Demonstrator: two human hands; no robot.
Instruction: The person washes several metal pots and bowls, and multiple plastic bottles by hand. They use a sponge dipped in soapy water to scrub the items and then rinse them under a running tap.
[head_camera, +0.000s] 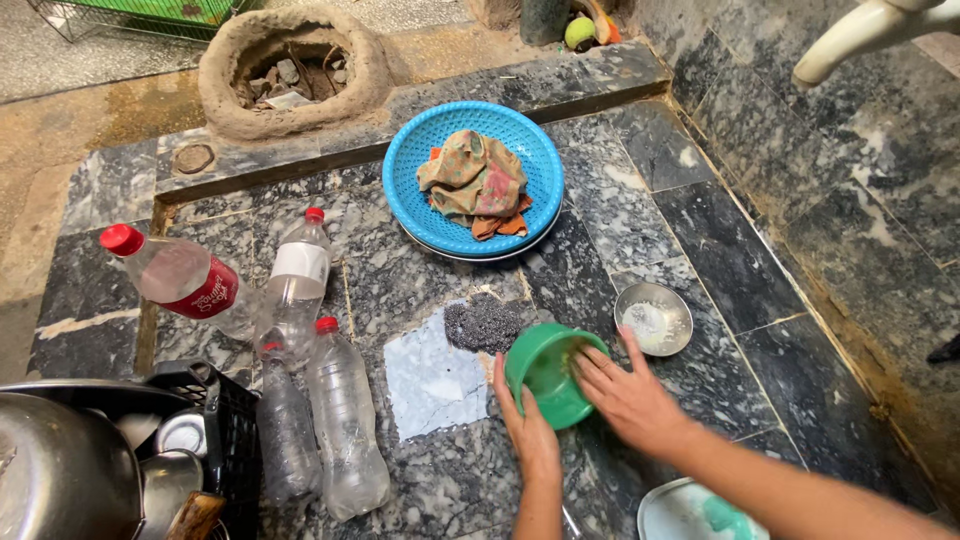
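Two hands (530, 425) (630, 400), one green bowl (548, 372)

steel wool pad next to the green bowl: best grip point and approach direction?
Pinch the steel wool pad across its top, coming straight down. It lies low and flat on the marble floor, so a side approach probably finds no edge. Its far side looks free; the green bowl, held by the left hand and right hand, crowds its near right side.

- Clear plastic bottle (185, 280) with a red cap and red label, lying tilted near the floor's left edge.
- Upright clear bottle (299, 275), red cap, white label band, just beside it.
- Two clear red-capped bottles (345, 420), labels unseen, near the front-left corner.
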